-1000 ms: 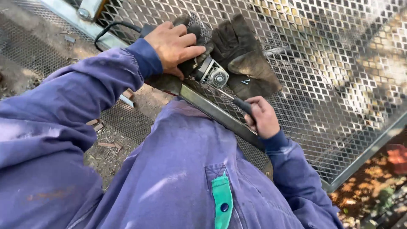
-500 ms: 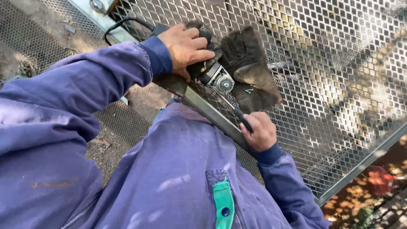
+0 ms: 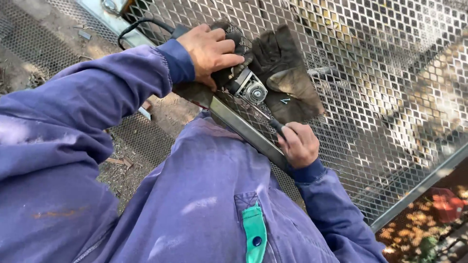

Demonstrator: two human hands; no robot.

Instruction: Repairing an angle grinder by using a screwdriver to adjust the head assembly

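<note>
1. Far left: my left sleeve [image 3: 97, 92], blue work cloth, runs up and right across the view. Below it, bare dirt [image 3: 131, 165] with scraps of wood and a second sheet of mesh lying flat.
2. My left hand [image 3: 212, 48] is closed over the dark body of the angle grinder [image 3: 239, 80], fingers wrapped across the top. A black cable [image 3: 141, 23] loops out from behind the wrist toward the upper left.
3. The grinder rests on the metal frame bar [image 3: 243, 129] at the edge of the mesh panel [image 3: 380, 87]. Its round silver spindle head faces the camera, with no disc on it that I can make out.
4. Just right of the grinder head, touching it, a worn dark work glove [image 3: 287, 78] lies flat on the mesh.
5. My right hand [image 3: 300, 143] is closed around the black handle of a thin tool [image 3: 273, 122]. Its metal shaft points up and left, tip at the spindle head. Tool type: cannot tell.
6. Far right, below the panel's edge: an orange object [image 3: 446, 204], blurred.
</note>
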